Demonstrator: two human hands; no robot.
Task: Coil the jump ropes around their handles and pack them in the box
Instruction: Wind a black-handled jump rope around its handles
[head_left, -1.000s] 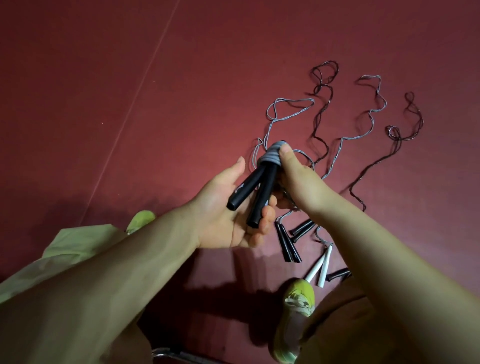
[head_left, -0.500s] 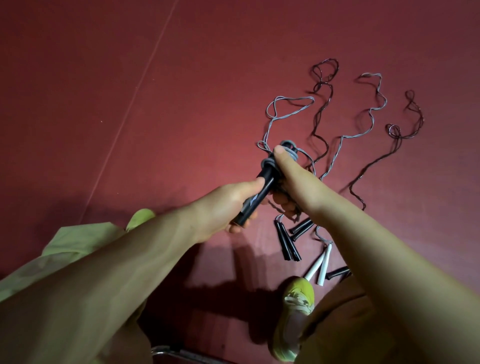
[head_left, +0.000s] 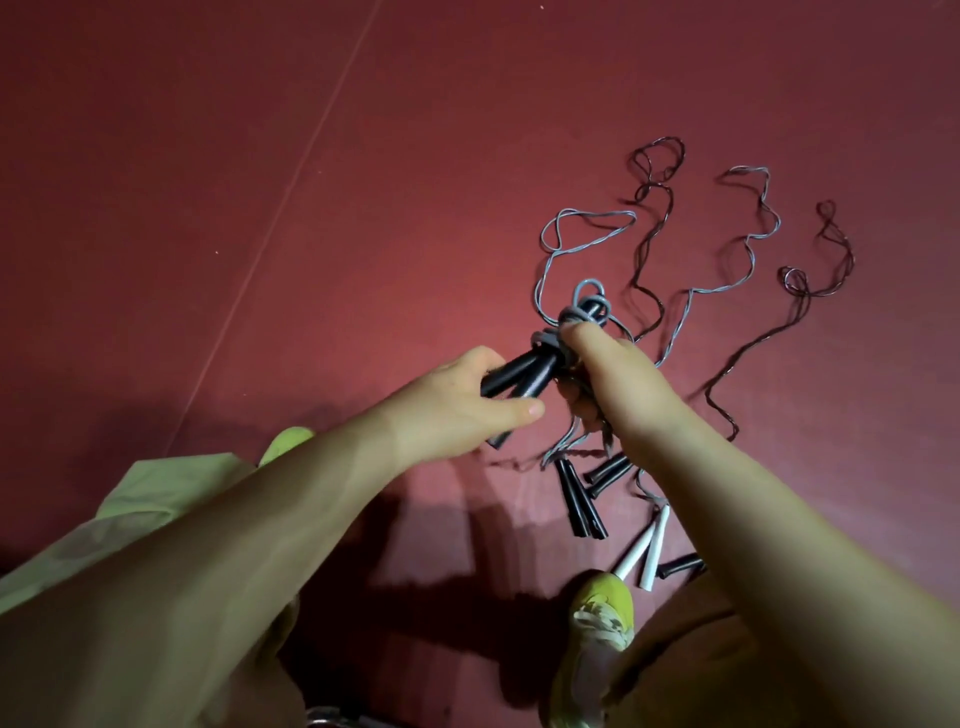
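Two hands — left hand (head_left: 457, 400) grips black handles (head_left: 156, 375) | right hand (head_left: 618, 374) pinches grey coil (head_left: 569, 317) — no container visible

Two hands (head_left: 452, 400), five jump ropes (head_left: 582, 499), two shoes (head_left: 602, 618).

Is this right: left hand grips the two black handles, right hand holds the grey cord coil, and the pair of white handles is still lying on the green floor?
Not quite. The head view shows the floor is dark red, not green. The rest holds: the left hand grips the two black plastic handles, the right hand holds the grey cord coil, and the pair of white handles lies on the floor.
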